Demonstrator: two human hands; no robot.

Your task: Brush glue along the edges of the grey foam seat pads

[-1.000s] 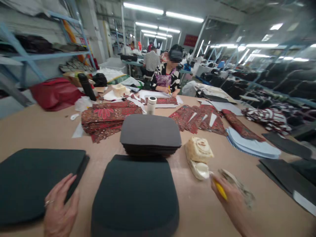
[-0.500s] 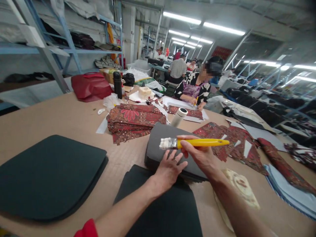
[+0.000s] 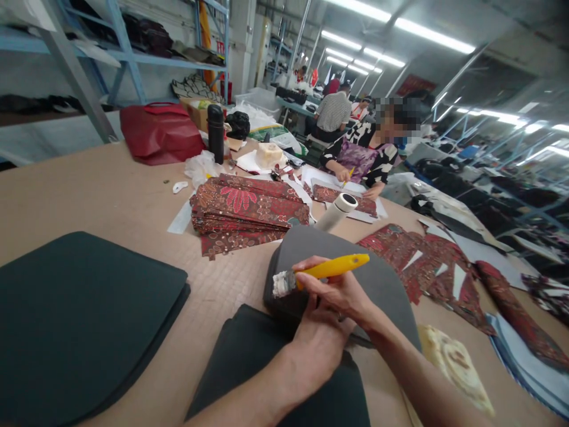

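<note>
In my right hand (image 3: 340,289) is a paintbrush (image 3: 340,265) with a yellow handle, its bristles caked in something white. The brush is tilted over a stack of dark grey panels (image 3: 377,276) with rounded corners, its bristle end near the stack's left side. My left hand (image 3: 322,335) lies below the right one, at the near edge of that stack. Its fingers are mostly hidden behind my right hand. Under my left forearm lies another pile of dark panels (image 3: 235,362). A larger dark pile (image 3: 89,320) rests at the left.
Patterned red fabric strips (image 3: 249,204) are piled beyond the grey stack, with a white bottle (image 3: 338,212) beside it. More red pieces (image 3: 427,261) and a yellowish slab (image 3: 456,362) lie right. A black thermos (image 3: 216,133) and red bag (image 3: 160,133) stand farther back. Across the table a person (image 3: 364,148) works.
My right hand has brought the brush left and down, its handle now angled up to the right. My left hand has moved down and right, and its spread fingers have gone behind my right hand.
</note>
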